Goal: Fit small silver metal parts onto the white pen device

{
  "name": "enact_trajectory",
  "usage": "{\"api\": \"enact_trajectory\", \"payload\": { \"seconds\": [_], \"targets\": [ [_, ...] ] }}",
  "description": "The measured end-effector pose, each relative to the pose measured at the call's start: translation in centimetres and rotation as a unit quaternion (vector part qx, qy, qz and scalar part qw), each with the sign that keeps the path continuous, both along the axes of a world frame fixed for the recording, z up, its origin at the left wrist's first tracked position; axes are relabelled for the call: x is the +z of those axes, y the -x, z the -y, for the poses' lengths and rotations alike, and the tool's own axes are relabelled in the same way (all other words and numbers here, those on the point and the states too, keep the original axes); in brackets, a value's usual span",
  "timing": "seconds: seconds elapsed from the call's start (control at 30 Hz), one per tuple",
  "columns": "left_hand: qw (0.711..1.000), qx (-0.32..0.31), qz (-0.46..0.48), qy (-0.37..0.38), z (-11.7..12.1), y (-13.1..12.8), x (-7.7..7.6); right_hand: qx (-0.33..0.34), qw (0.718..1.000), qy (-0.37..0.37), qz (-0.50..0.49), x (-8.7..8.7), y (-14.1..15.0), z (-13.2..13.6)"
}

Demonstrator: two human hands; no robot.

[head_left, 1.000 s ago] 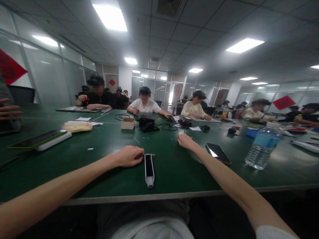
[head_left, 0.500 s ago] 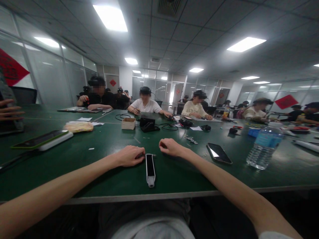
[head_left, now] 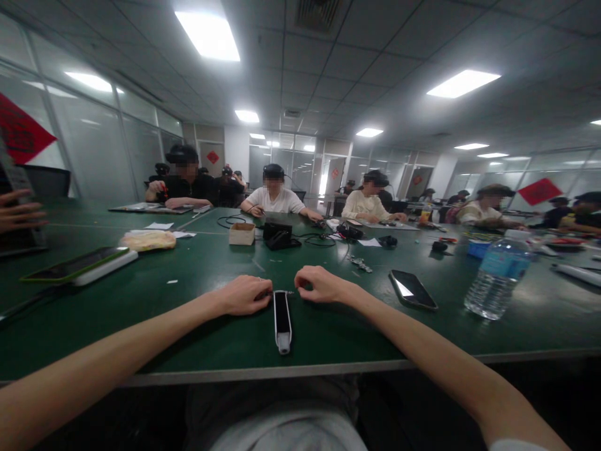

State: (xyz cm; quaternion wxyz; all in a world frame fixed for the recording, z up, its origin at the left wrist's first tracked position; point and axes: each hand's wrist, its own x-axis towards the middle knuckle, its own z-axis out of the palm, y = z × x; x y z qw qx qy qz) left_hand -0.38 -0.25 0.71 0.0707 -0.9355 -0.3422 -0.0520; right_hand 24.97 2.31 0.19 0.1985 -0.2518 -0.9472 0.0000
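Note:
A slim, long object with a white frame, a black inner face and a grey end (head_left: 282, 319) lies on the green table, its long side pointing toward me. Beside its far left corner rests my left hand (head_left: 246, 294), closed, with fingertips pinched against or right by that corner; whatever they hold is hidden. My right hand (head_left: 322, 285) is curled loosely on the other side, thumb and fingers bent inward. Its fingertips are close to a tiny metallic piece (head_left: 290, 293) at the object's far end. I cannot make out what is between them.
To the right are a phone (head_left: 413, 289), a water bottle (head_left: 498, 275) and small metal parts (head_left: 360, 264). Ahead stand a small box (head_left: 242, 233) and a black case (head_left: 278, 233) among cables. Another phone (head_left: 77, 262) lies left. Several people sit across the table.
My right hand has shifted slightly left, toward the far end of the slim object, and its fingers now bend closer to the metallic piece. My left hand has hardly moved.

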Motion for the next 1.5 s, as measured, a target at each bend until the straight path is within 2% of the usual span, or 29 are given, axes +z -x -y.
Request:
{"api": "enact_trajectory", "payload": {
  "seconds": [0.33, 0.77, 1.0, 1.27, 1.5],
  "targets": [
    [1.000, -0.004, 0.003, -0.005, 0.1, 0.0, 0.0, 0.014, 1.000, 0.020, 0.013, 0.0, 0.2, 0.3],
    [1.000, -0.004, 0.004, 0.005, 0.1, 0.0, 0.2, 0.024, 1.000, 0.008, -0.005, 0.3, 0.2, 0.7],
    [1.000, 0.000, 0.006, 0.010, 0.2, -0.1, 0.2, 0.002, 1.000, -0.008, -0.002, 0.7, 0.6, 1.1],
    [1.000, 0.003, 0.005, 0.014, 0.4, -0.1, 0.3, 0.014, 1.000, -0.027, 0.000, 0.4, 0.6, 1.0],
    [1.000, 0.000, 0.009, 0.012, 0.2, 0.0, 0.2, 0.010, 1.000, -0.010, 0.008, 0.5, 0.6, 1.1]
  ]
}}
